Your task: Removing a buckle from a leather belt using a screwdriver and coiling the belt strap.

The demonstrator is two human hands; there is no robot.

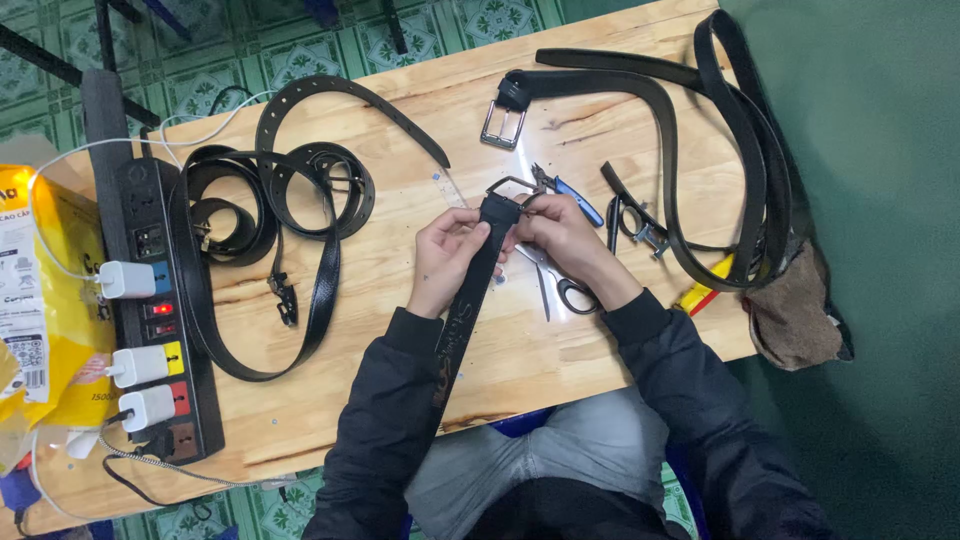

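The black belt strap (462, 305) lies with its long axis running from the person's lap up and a little to the right, over the near edge of the wooden table (400, 380), and its far end sits between the 2 hands. The left hand (447, 255) is closed on the strap just below that end, thumb on top and fingers curled under. The right hand (558, 232) is closed on the end itself, where a metal buckle frame (510, 187) meets the leather; both hands touch the strap, but the right one is nearer to the buckle, which points away from the person. Just beside the right hand lie scissors (560, 285) and blue-handled pliers (562, 187). Further back a second belt with a square silver buckle (502, 124) lies loose, and several coiled belts (270, 200) are at the left. A black power strip (160, 300) with white chargers sits along the left edge. A yellow bag (45, 290) stands beside it; what is inside it I cannot tell.
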